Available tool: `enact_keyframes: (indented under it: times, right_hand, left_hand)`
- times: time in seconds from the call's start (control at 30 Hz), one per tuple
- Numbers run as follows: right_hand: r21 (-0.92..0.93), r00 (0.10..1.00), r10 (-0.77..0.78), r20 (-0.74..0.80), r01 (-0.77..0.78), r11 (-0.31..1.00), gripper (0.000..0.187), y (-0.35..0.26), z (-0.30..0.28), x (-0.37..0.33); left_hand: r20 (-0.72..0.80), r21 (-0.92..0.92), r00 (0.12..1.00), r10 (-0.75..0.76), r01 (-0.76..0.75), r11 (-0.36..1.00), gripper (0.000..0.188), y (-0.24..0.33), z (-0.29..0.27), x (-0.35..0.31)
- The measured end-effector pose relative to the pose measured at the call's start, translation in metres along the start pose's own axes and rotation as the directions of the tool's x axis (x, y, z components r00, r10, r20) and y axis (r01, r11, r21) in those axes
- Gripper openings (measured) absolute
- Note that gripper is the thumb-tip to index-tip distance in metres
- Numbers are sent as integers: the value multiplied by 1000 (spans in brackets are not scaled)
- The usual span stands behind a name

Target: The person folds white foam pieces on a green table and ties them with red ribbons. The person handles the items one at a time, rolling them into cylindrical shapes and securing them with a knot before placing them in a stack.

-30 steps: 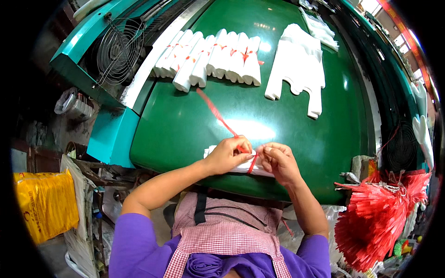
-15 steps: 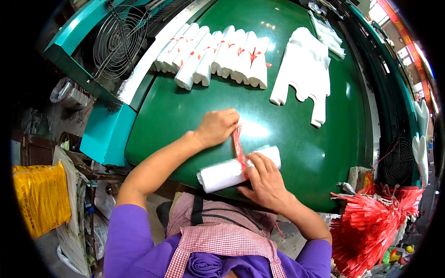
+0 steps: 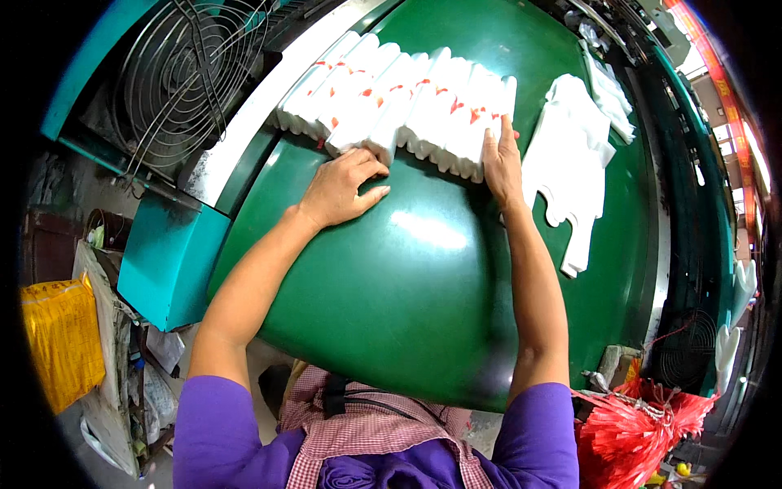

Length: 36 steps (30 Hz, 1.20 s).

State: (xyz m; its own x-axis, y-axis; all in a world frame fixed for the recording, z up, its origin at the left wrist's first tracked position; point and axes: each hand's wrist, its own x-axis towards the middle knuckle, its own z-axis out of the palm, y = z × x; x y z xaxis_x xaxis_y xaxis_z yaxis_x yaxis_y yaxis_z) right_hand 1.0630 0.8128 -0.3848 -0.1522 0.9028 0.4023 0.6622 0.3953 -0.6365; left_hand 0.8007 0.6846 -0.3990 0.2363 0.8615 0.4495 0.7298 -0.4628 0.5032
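A row of white plastic-bag rolls point(image 3: 391, 106), each tied with a red strip, lies side by side on the green table point(image 3: 366, 301). Against the near ends of the left-middle rolls rests my left hand point(image 3: 342, 189), its fingers bent a little and the thumb apart. My right hand point(image 3: 503, 167) is flat against the right side of the row, fingers stretched along the last roll. Neither hand is closed around anything. To the right of that hand lies a flat stack of white plastic bags point(image 3: 566, 163) with cut-out handles.
More white bags point(image 3: 607, 94) lie by the far right edge. A bundle of red plastic strips point(image 3: 639, 432) hangs at the near right. On the left are a machine with a wire fan guard point(image 3: 191, 90), a teal box point(image 3: 167, 261) and a yellow package point(image 3: 61, 342).
The roll from the near edge is no longer there, and the row at the back reaches further right. Both hands have moved forward, off the red strip and up to the row.
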Motion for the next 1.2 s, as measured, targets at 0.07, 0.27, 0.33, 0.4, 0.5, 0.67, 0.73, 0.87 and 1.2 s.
enact_keyframes:
  times: [0.07,0.27,0.33,0.4,0.5,0.67,0.73,0.87,1.2]
  right_hand:
    - [35,996,-65,56,63,997,52,9,0,2]
    - [-664,951,306,47,-199,721,26,47,-114,-47]
    - [-618,985,-93,147,165,769,22,57,-129,-90]
    - [-540,981,-33,194,135,831,22,37,-138,-123]
    - [-417,969,-132,207,210,884,30,10,-145,-189]
    - [-375,944,-275,181,324,869,22,-13,-158,-253]
    - [-403,967,-193,169,246,881,21,-1,-159,-239]
    - [-319,970,-189,153,229,920,25,-4,-162,-214]
    - [-311,988,124,90,-91,946,26,-13,-158,-251]
  left_hand:
    - [-4,-30,1000,-13,13,999,21,0,-3,-4]
    - [-51,19,998,22,-21,1000,21,-1,-5,-3]
    - [-24,79,1000,2,0,997,21,4,-6,-1]
    - [-22,131,999,27,-24,991,23,9,-7,-3]
    - [43,59,998,41,-44,997,33,37,-3,-20]
    - [197,-121,916,349,-330,936,44,133,2,-73]
    - [221,-110,887,405,-390,914,45,149,9,-70]
    - [195,-46,905,377,-376,926,46,163,10,-59]
    - [308,-145,865,397,-370,918,53,176,20,-97]
